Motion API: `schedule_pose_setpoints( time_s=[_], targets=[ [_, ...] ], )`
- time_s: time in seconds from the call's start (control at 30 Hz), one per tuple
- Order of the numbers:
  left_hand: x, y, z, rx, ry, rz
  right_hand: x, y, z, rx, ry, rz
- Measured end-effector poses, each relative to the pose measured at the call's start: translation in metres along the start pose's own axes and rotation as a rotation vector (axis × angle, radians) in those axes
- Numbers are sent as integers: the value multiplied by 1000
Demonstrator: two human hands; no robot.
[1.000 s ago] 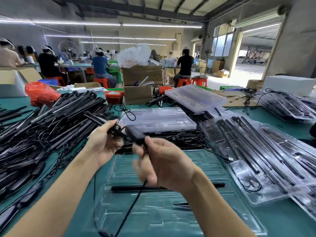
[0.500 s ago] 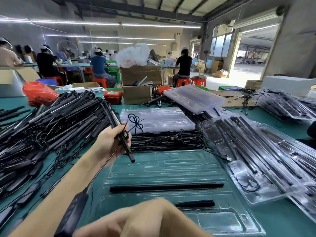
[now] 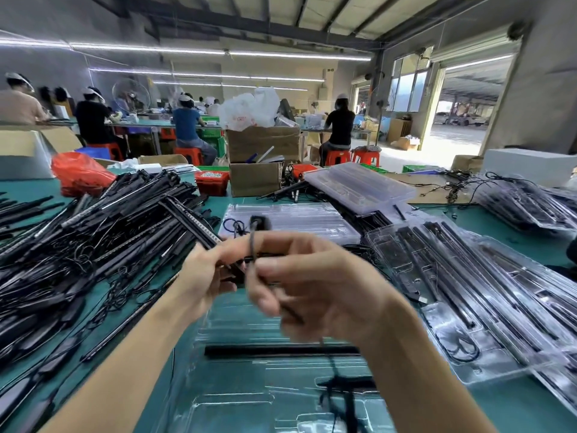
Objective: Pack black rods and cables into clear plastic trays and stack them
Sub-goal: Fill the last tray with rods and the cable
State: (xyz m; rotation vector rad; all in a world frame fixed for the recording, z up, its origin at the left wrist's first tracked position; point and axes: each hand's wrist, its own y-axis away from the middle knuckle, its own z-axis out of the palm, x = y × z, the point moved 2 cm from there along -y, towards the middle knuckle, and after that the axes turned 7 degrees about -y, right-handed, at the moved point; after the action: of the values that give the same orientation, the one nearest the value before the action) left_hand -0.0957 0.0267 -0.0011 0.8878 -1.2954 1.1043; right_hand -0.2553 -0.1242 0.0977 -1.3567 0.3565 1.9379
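Black rod (image 3: 190,218) with its trailing cable (image 3: 252,242) is held above the near clear tray (image 3: 237,398) on the green desk (image 3: 515,410). Stiff and light, the rod is best gripped near its end; the cable is limp and springy. The rod's near end is gripped by the left hand (image 3: 203,276). The cable is pinched by the blurred right hand (image 3: 318,289).
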Motion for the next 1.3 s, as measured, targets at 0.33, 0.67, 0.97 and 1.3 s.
schedule_pose_setpoints(
  time_s=[0.33, 0.67, 0.97, 1.3],
  targets=[
    [-19, 10, 17, 106, 21, -81, -81, 39, -39, 892, 807, -156],
    [-25, 24, 55, 78, 90, -171, -87, 35, -95, 1464, 1106, -625],
    [-21, 23, 62, 187, 305, -135, -7, 40, -142, 1469, 973, -72],
    [-19, 14, 58, 350, 479, -148, 24, 32, -115, 1264, 1061, -300]
  ],
)
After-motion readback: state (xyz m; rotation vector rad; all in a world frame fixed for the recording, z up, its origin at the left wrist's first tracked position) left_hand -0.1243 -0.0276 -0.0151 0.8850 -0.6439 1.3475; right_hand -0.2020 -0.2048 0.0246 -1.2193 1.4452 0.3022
